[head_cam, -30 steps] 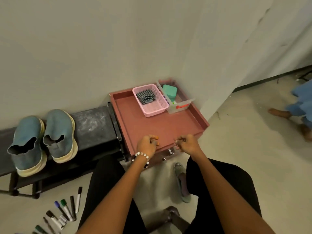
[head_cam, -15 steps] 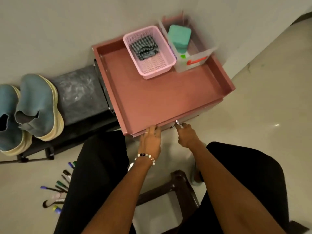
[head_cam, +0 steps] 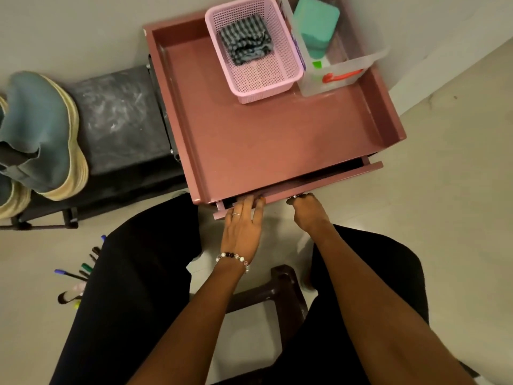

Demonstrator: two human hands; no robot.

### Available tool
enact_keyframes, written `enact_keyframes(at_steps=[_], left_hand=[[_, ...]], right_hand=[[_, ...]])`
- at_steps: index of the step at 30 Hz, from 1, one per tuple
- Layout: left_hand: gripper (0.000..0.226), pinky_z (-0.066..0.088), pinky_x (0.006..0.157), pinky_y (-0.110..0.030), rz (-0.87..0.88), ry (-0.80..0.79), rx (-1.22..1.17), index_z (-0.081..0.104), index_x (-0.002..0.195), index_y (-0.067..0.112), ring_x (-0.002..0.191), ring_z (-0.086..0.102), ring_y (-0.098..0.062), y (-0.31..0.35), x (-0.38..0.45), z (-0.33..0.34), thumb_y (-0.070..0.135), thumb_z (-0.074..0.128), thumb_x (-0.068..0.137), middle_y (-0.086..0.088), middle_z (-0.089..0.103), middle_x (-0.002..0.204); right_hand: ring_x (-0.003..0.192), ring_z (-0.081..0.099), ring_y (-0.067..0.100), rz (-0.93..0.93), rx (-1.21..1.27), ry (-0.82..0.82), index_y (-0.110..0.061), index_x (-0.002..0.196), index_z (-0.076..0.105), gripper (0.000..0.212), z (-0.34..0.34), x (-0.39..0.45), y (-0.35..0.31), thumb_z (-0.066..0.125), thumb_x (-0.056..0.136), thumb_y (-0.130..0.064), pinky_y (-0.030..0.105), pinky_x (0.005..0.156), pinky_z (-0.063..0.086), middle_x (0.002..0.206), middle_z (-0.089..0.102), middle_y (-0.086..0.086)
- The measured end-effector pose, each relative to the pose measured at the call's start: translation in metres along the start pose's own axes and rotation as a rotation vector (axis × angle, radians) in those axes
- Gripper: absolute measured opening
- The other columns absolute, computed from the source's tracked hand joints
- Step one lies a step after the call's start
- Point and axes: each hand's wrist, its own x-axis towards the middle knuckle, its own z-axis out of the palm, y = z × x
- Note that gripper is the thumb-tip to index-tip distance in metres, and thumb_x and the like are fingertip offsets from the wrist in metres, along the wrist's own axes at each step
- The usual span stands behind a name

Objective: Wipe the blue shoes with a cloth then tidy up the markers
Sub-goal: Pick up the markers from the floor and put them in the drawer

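The blue shoes (head_cam: 39, 134) sit unwiped on the black bench (head_cam: 119, 118), the markers (head_cam: 80, 273) on the floor by my knee. My left hand (head_cam: 243, 229) lies flat-fingered on the drawer front (head_cam: 319, 184); my right hand (head_cam: 311, 212) pinches its knob. The drawer has just slid open a crack, likely for the markers.

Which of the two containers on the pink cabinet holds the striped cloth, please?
The pink mesh basket holds the striped cloth; the clear plastic bin beside it holds a teal block.

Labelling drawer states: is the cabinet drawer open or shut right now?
Open, partly. The drawer front stands out from the cabinet with a dark gap behind it. Right hand grips the knob; left hand rests on the front.
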Motion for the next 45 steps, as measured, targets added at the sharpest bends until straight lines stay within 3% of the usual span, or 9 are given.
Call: enact_keyframes(at_steps=[4,10,14,20,24,28,35,39,45], left_hand=[[0.061,0.046,0.098,-0.048,0.042,0.016,0.059,0.047,0.137,0.002,0.118,0.053,-0.038,0.0,-0.009,0.01,-0.006,0.038,0.078,-0.021,0.051,0.134],[0.08,0.023,0.116,-0.04,0.029,-0.098,-0.008,0.008,0.152,0.007,0.14,0.017,-0.034,-0.001,-0.002,-0.006,-0.011,0.048,0.084,-0.021,0.01,0.153],[0.084,0.037,0.106,-0.034,0.036,-0.209,-0.241,0.013,0.152,0.012,0.133,0.03,-0.029,-0.023,0.008,-0.026,-0.006,0.055,0.081,-0.01,0.022,0.15],[0.04,0.039,0.104,-0.03,-0.044,-0.239,-0.468,0.053,0.133,0.007,0.121,0.052,-0.029,-0.058,0.006,-0.08,0.005,0.048,0.093,-0.014,0.058,0.131],[0.041,0.041,0.103,-0.027,-0.09,-0.162,-0.61,0.051,0.135,0.007,0.119,0.055,-0.022,-0.071,0.019,-0.13,0.004,0.045,0.095,-0.008,0.057,0.133],[0.047,0.038,0.102,-0.025,0.027,-0.304,-0.471,0.042,0.142,0.011,0.121,0.053,-0.02,-0.059,0.037,-0.165,0.008,0.049,0.095,-0.006,0.054,0.136],[0.044,0.048,0.097,-0.036,0.059,-0.565,-0.176,0.046,0.138,0.007,0.111,0.057,-0.027,-0.014,0.045,-0.095,0.01,0.045,0.094,-0.014,0.056,0.131],[0.046,0.041,0.102,-0.045,-0.083,-0.477,-0.175,0.046,0.137,0.01,0.121,0.048,-0.031,0.0,0.031,-0.053,0.005,0.048,0.091,-0.009,0.042,0.134],[0.048,0.041,0.104,-0.038,-0.236,-0.343,-0.325,0.049,0.132,0.005,0.123,0.048,-0.032,0.017,0.014,-0.036,-0.001,0.051,0.084,-0.014,0.047,0.133]], right_hand=[[0.117,0.052,0.028,-0.03,0.016,-0.071,-0.015,0.13,0.056,0.045,-0.006,0.004,0.006,0.045,0.091,0.003,0.036,0.1,0.044,0.125,0.06,0.012],[0.127,0.046,0.028,0.034,0.156,-0.3,-0.006,0.135,0.05,0.042,-0.049,-0.004,-0.005,0.041,0.094,-0.005,0.031,0.103,0.037,0.139,0.049,0.012],[0.091,0.056,0.024,0.084,0.223,-0.232,0.002,0.109,0.067,0.029,-0.104,-0.012,-0.01,0.047,0.095,-0.012,0.025,0.075,0.04,0.106,0.066,0.016],[0.106,0.058,0.025,0.144,0.435,0.066,0.002,0.105,0.068,0.025,-0.126,-0.031,-0.014,0.048,0.09,0.002,0.033,0.099,0.042,0.114,0.066,0.016],[0.115,0.054,0.029,0.089,0.306,0.057,-0.004,0.118,0.062,0.029,-0.102,-0.044,-0.02,0.047,0.093,-0.003,0.035,0.102,0.04,0.123,0.061,0.015],[0.126,0.041,0.033,-0.055,-0.012,-0.026,-0.01,0.139,0.042,0.047,-0.076,-0.04,-0.027,0.046,0.093,-0.006,0.041,0.104,0.038,0.139,0.046,0.013],[0.122,0.04,0.029,-0.048,-0.085,0.12,-0.009,0.132,0.046,0.046,-0.057,-0.028,-0.026,0.047,0.087,0.003,0.033,0.098,0.039,0.124,0.054,0.011],[0.111,0.05,0.026,0.002,-0.062,0.151,-0.007,0.117,0.057,0.033,-0.056,-0.026,-0.028,0.048,0.087,0.005,0.031,0.081,0.047,0.112,0.06,0.012],[0.097,0.061,0.031,0.08,-0.021,0.185,-0.007,0.108,0.066,0.025,-0.046,-0.045,-0.021,0.048,0.091,-0.002,0.033,0.08,0.049,0.108,0.061,0.017]])
